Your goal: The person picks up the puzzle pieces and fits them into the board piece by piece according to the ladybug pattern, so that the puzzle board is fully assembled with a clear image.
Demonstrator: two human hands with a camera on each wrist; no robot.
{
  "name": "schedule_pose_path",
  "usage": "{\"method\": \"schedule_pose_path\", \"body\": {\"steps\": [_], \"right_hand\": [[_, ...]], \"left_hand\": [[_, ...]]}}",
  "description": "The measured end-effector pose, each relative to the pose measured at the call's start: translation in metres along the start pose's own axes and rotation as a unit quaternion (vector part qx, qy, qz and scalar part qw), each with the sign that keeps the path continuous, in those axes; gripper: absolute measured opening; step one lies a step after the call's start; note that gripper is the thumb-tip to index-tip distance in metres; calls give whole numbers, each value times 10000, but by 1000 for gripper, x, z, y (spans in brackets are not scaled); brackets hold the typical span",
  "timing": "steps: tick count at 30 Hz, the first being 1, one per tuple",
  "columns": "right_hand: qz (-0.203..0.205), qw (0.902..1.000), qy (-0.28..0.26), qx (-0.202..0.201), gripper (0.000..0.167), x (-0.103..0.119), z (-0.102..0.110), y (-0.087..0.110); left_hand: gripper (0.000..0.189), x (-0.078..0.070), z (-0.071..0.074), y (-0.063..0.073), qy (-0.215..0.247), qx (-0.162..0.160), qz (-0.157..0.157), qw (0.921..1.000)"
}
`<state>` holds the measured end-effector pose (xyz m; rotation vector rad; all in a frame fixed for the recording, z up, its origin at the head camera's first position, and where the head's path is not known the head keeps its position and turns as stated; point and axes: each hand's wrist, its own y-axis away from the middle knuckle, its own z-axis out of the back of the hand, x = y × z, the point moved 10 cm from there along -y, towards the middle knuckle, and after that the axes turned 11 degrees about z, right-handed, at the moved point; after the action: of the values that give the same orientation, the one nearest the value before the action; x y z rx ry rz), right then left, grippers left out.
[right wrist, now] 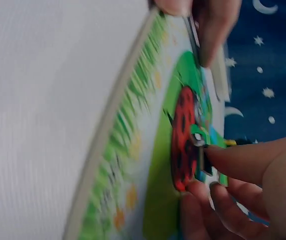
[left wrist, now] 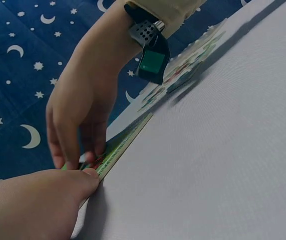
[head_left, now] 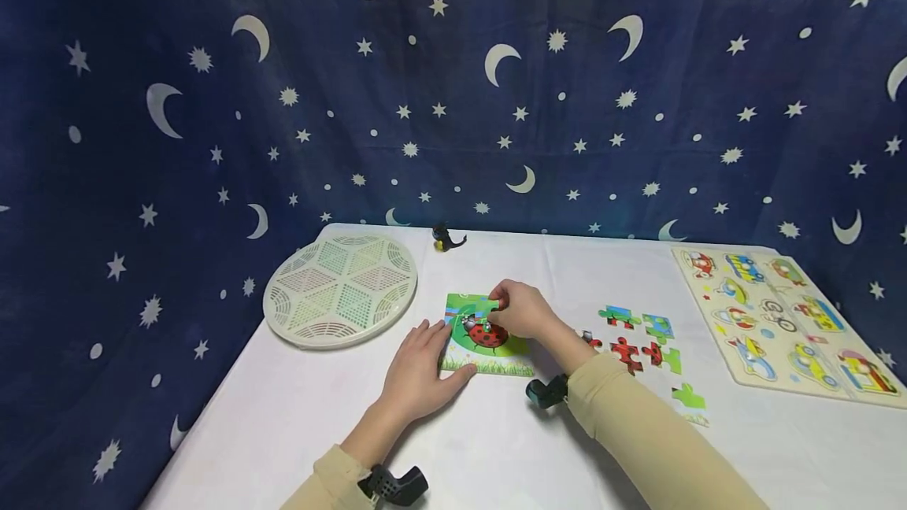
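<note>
A ladybug jigsaw board (head_left: 496, 367) lies flat on the white table, with a red spotted ladybug over green and a grass strip along its near edge. My left hand (head_left: 418, 372) rests at its left side, fingers extended along that edge and thumb on the near edge. Over the upper part of the picture, my right hand (head_left: 524, 312) pinches a small jigsaw piece (right wrist: 198, 132), partly green, between thumb and fingers. In the right wrist view the piece is tilted close over the ladybug. To the right lie several loose pieces, including a red one (head_left: 627, 355) and a green one (head_left: 688, 396).
A round pale board (head_left: 312, 342) with a coloured star pattern sits at the back left. Near the far edge stands a small black toy (head_left: 442, 239). A wooden vehicle puzzle board (head_left: 768, 360) lies at the right. Behind hangs a dark blue moon-and-star curtain (head_left: 453, 69).
</note>
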<state>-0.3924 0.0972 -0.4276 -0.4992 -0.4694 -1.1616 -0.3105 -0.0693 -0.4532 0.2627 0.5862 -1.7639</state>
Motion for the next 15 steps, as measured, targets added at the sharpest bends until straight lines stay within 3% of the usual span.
{"method": "schedule_pose_path", "body": {"steps": [9,15], "right_hand": [[-4,9990,444,113,29,13,-24,-11],[-256,9984,497,-21,33,9,-22,-15]], "left_hand": [[76,0,1,4,115,39,29,9999],[77,-2,2,-1,98,51,-25,9999]]}}
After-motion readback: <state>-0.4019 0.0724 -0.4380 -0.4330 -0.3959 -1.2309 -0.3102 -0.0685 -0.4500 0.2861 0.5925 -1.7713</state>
